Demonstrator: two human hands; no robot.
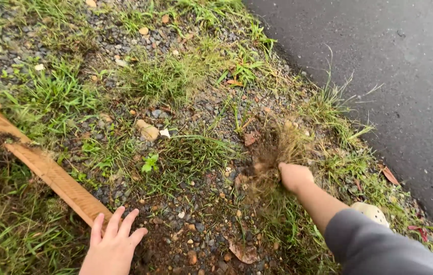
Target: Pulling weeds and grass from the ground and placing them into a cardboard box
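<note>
Gravel verge (186, 214), patched with grass and bordered on its far right by wet dark asphalt road (394, 76); all positions below are given relative to the verge. Along its left side a long brown wooden plank (48, 173) lies diagonally, partly sunk in grass. Right of centre, a clump of dry, brownish grass (272, 147) with roots and soil showing is held by the right hand (294, 175), grip shut tight about its base; the clump looks partly lifted, blurred fibres spreading, though whether it is fully free cannot be told. At the near edge the left hand (114, 244) rests flat on the gravel, grip wide and holding nothing, fingertips just beside the plank's end. Judged from this view, weeding is early: many green tufts (155, 76) remain rooted farther up. A pale stone (147, 131) lies centrally.
</note>
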